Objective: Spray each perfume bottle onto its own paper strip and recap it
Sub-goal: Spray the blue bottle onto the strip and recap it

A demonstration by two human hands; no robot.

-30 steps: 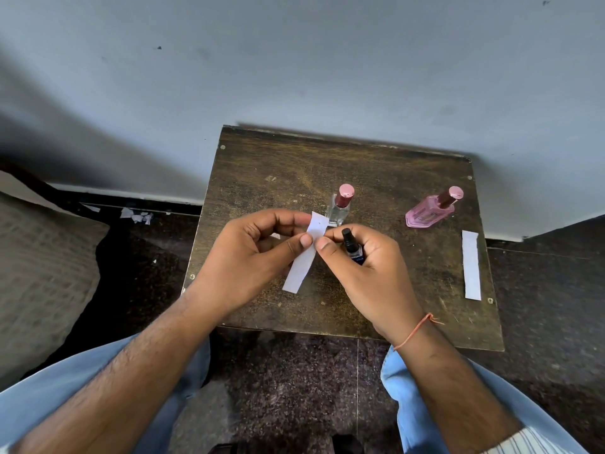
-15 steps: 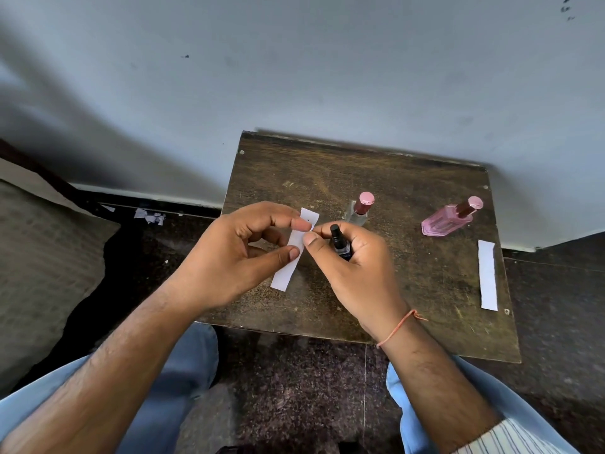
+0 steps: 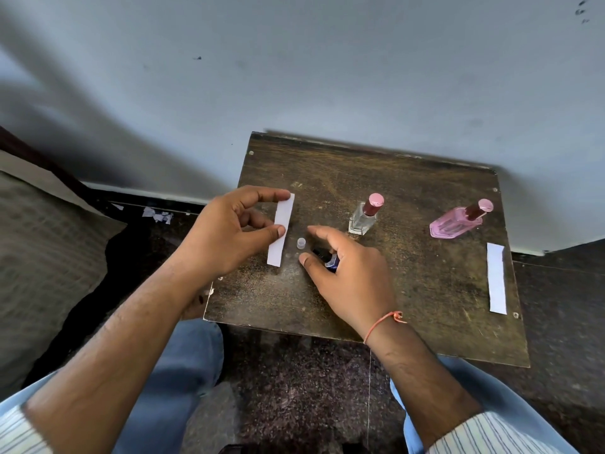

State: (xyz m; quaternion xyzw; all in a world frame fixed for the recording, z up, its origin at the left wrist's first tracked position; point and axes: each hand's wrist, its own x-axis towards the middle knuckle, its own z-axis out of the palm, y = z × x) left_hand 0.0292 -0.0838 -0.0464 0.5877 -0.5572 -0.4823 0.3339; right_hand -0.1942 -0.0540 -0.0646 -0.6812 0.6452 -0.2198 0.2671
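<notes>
One small clear cap (image 3: 301, 242) is to be pinched squarely by the right hand (image 3: 347, 273) — blue bottle (image 3: 327, 259) tucked in its palm — while a paper strip (image 3: 281, 230) is held pinched by the left hand (image 3: 229, 231)

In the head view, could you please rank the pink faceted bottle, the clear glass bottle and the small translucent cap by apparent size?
1. Pink faceted bottle, largest.
2. Clear glass bottle, somewhat smaller.
3. Small translucent cap, by far the smallest.

Worn dark wooden table (image 3: 376, 168) with clear bottle (image 3: 362, 217), pink bottle (image 3: 455, 222), small clear cap (image 3: 301, 242), paper strip (image 3: 497, 278).
</notes>
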